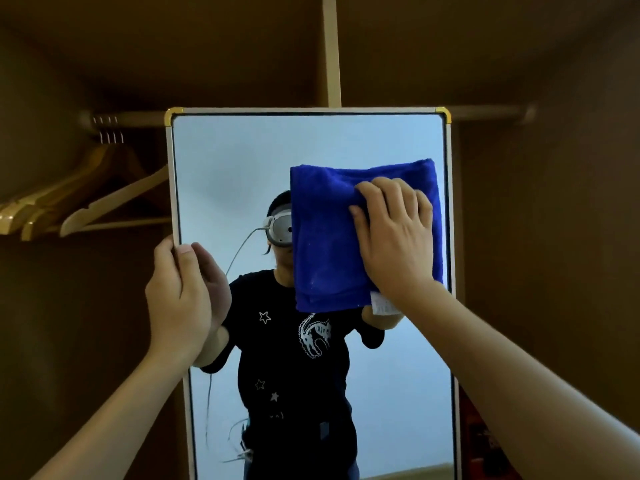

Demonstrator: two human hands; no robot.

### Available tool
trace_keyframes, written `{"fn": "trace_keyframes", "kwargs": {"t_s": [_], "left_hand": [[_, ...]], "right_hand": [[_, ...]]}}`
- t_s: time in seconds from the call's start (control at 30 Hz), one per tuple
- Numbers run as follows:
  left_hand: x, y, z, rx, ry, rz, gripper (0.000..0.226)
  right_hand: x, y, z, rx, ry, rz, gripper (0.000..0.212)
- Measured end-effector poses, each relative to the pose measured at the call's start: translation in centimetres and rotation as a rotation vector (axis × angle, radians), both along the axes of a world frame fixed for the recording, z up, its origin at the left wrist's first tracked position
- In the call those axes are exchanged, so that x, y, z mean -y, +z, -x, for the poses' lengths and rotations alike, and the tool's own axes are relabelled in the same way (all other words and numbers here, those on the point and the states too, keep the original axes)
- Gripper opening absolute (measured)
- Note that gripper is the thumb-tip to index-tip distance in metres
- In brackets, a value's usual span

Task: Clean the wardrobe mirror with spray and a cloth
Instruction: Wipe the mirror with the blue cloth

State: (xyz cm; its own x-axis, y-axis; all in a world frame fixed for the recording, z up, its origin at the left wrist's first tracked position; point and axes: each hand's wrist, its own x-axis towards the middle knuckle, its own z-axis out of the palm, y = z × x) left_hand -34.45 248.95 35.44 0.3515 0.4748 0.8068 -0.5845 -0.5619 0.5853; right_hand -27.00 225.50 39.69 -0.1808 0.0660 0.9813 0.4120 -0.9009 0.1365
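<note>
While the left hand (178, 299) grips the left edge of the wardrobe mirror (242, 161), its thumb lying on the glass and its fingers curled behind the pale frame, the right hand (394, 237) presses a folded blue cloth (325, 237) against the upper right part of the pane. That hand lies spread over the cloth, palm flat on it and fingertips bent slightly into the fabric, bunching a small ridge near the cloth's middle. A white label (382, 304) hangs at the cloth's lower right corner, just below the wrist. Framed in white with gold corner caps, the mirror stands upright inside a brown wardrobe, in front of a hanging rail (138, 116). Wooden hangers (86, 195) hang from the rail to the left of the mirror. Reflected in the glass is a person in a black printed T-shirt, partly hidden behind the cloth.
</note>
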Motion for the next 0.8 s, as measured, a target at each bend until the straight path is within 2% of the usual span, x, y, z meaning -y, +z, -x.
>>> {"fn": "trace_keyframes", "kwargs": {"t_s": [0.1,0.2,0.37,0.53,0.7,0.8], "left_hand": [[0.0,0.1,0.0,0.001,-0.016,0.002,0.04],[0.1,0.1,0.0,0.009,-0.02,0.004,0.039],[-0.4,-0.6,-0.4,0.001,-0.003,-0.033,0.046],[-0.3,-1.0,-0.4,0.002,-0.059,0.028,0.045],[-0.8,-1.3,-0.8,0.037,-0.165,0.084,0.042],[-0.8,-1.4,-0.8,0.06,-0.173,0.083,0.041]], "right_hand": [[0.9,3.3,0.2,-0.019,0.03,0.039,0.026],[1.7,5.2,0.2,-0.039,0.037,-0.044,0.029],[0.3,1.0,0.2,-0.063,0.007,-0.199,0.027],[-3.4,-2.1,0.6,-0.014,-0.014,-0.05,0.027],[-5.6,1.2,1.4,-0.038,0.015,0.073,0.034],[-5.6,3.7,1.4,-0.043,0.016,0.076,0.036]]}}
